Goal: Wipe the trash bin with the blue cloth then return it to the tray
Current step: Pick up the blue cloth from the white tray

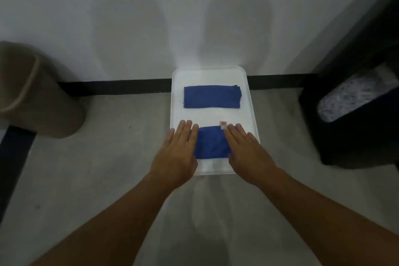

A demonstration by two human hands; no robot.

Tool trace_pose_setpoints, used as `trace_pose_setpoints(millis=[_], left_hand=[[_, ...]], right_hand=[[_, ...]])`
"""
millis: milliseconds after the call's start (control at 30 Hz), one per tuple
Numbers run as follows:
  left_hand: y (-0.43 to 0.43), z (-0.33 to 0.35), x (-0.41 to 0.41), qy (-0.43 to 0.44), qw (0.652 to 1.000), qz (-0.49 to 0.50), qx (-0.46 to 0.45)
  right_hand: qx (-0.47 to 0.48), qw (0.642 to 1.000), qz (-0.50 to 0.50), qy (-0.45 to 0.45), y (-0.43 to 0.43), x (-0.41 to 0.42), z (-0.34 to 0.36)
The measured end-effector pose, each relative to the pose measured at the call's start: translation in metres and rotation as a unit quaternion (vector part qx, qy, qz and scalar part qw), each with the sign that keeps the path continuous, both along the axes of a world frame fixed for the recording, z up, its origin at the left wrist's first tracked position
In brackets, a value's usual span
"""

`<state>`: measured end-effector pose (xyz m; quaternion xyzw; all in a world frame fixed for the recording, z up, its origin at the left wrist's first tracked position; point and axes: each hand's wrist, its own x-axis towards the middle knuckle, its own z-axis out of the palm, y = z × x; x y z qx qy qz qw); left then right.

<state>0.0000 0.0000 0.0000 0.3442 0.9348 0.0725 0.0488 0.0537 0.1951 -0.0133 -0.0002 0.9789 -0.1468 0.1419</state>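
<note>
Head view: a white rectangular plastic tray (252,112) on grey floor holds 2 folded blue cloths. The left hand (177,153) and right hand (248,155) lie flat, fingers spread, gripping nothing, on the near blue cloth (212,144); the far blue cloth (212,97) lies beyond. A tan trash bin (36,93) stands left of the tray, a black bin (354,119) right

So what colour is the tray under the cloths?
White, slightly translucent: the tray, seen from the head view.

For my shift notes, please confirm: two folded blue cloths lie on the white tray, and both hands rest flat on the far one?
Not quite: the head view shows both hands, left and right, flat on the near blue cloth. The far blue cloth on the white tray lies untouched.
</note>
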Motion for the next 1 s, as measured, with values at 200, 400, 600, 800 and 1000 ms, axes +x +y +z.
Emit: trace_pose_setpoints(millis=[200,400,600,800,1000], left_hand=[[0.017,-0.059,-0.022,-0.069,0.995,-0.065,-0.042],[0.027,-0.078,-0.037,-0.106,0.98,-0.094,-0.143],[0.031,-0.072,-0.053,-0.122,0.969,-0.11,-0.187],[0.038,-0.05,-0.071,-0.049,0.98,-0.081,-0.177],[0.026,0.039,-0.107,-0.069,0.996,0.051,-0.024]], right_hand=[[0.036,0.998,0.041,-0.044,0.002,-0.027,-0.049],[0.054,0.991,0.082,-0.087,0.006,-0.033,-0.058],[0.112,0.986,0.103,-0.07,0.005,-0.04,-0.061],[0.079,0.993,0.081,-0.019,0.007,-0.067,-0.041],[-0.075,0.995,0.03,0.052,-0.001,-0.12,0.037]])
